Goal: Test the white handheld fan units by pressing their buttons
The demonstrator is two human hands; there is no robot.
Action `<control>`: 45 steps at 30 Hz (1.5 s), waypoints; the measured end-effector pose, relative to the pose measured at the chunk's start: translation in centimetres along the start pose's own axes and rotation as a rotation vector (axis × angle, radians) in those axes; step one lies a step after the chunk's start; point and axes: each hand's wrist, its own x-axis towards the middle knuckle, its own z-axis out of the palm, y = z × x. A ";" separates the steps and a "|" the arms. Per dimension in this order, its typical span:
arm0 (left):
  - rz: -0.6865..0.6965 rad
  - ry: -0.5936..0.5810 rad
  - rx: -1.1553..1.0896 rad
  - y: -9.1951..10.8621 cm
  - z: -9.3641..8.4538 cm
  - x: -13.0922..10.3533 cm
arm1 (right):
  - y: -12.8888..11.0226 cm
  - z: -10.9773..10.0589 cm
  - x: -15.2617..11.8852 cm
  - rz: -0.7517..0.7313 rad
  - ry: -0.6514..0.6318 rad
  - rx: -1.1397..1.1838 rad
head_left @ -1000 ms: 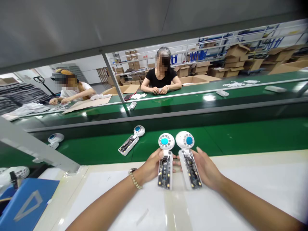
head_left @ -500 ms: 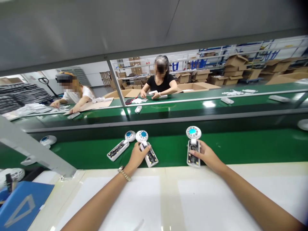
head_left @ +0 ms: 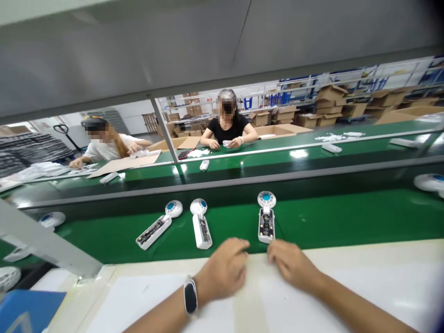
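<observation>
- Landmark: the green belt (head_left: 236, 222); all positions below refer to it.
- Left hand (head_left: 224, 268): at the near edge of the green belt, above the white worktop (head_left: 301, 312). Fingers half curled, index finger straighter and directed over the edge; nothing visible in the grasp. A wristband (head_left: 190, 298) is fitted at the wrist.
- Right hand (head_left: 294, 266): at the same near edge. Fingers loosely bent, nothing visible in the grasp. Fingertips are just beside the lower end of the right unit (head_left: 267, 225); contact cannot be determined.
- Right unit: lies on the green belt, round head toward the far side, circuit board exposed.
- Middle unit (head_left: 200, 231): lies on the green belt, left of the right unit, head toward the far side, board partly visible.
- Left unit (head_left: 154, 232): lies diagonally on the green belt, head toward the far right.
- Co-worker in black (head_left: 227, 129): seated beyond the green belt, both hands raised at a second line.
</observation>
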 end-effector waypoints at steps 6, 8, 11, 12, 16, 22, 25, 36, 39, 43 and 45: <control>-0.048 -0.340 -0.087 1.2 0.8 0.2 | -2.8 2.1 0.1 -0.005 -0.254 -0.034; -0.117 -0.351 -0.089 0.9 0.5 0.3 | -2.8 1.8 0.3 0.040 -0.270 -0.005; -0.134 -0.356 -0.092 0.7 0.3 0.3 | -2.5 1.5 0.3 0.076 -0.290 0.011; -0.128 -0.353 -0.091 0.7 0.3 0.3 | -2.4 1.4 0.3 0.084 -0.297 0.011; -0.107 -0.319 -0.082 1.0 0.4 0.2 | -2.3 1.5 0.1 0.104 -0.309 0.021; -0.076 -0.279 -0.072 1.1 0.4 0.3 | -2.4 1.4 0.1 0.091 -0.288 0.064; -0.062 -0.305 -0.097 1.0 0.2 0.4 | -2.5 1.3 0.0 0.075 -0.271 0.058; 0.057 -0.383 -0.078 1.0 -0.3 0.4 | -3.1 0.8 0.3 0.072 -0.242 0.108; 0.063 -0.398 -0.056 1.1 -0.3 0.6 | -3.0 0.8 0.4 0.066 -0.238 0.114; 0.087 -0.376 -0.038 1.0 -0.3 0.6 | -2.9 1.0 0.2 0.089 -0.255 0.108; 0.093 -0.364 -0.036 1.0 -0.3 0.5 | -2.9 1.0 0.2 0.095 -0.269 0.112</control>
